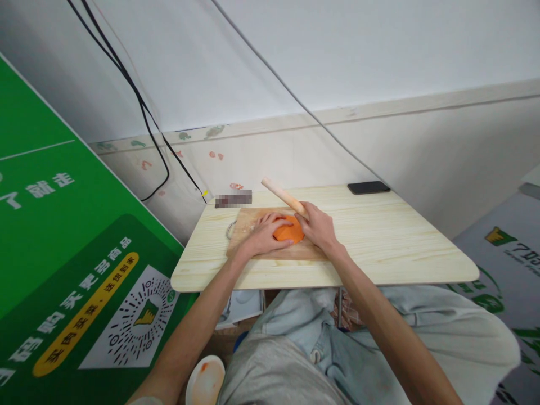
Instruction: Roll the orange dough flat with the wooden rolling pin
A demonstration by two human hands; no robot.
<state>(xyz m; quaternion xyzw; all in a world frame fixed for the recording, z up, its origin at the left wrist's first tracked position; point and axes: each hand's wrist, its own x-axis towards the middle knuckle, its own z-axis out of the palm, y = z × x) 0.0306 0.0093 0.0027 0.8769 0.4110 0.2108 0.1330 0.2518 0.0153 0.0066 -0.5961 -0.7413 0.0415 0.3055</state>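
A flat round of orange dough (290,232) lies on the wooden cutting board (259,250). My left hand (268,233) rests on its left side, fingers curled over the far edge and thumb along the near edge. In my right hand (318,225) is a wooden rolling pin (280,194), gripped near one end. The pin tilts up and away to the left, and its held end is hidden by my fingers at the dough's right edge. Pale flour-like traces show on the board beside my left fingers.
The pale wooden table (392,247) stands against the wall, with a black phone (368,187) at its back right. A blurred-out item (233,198) lies at the back left. Below is a stained white dish (205,379). A green panel (84,225) stands left.
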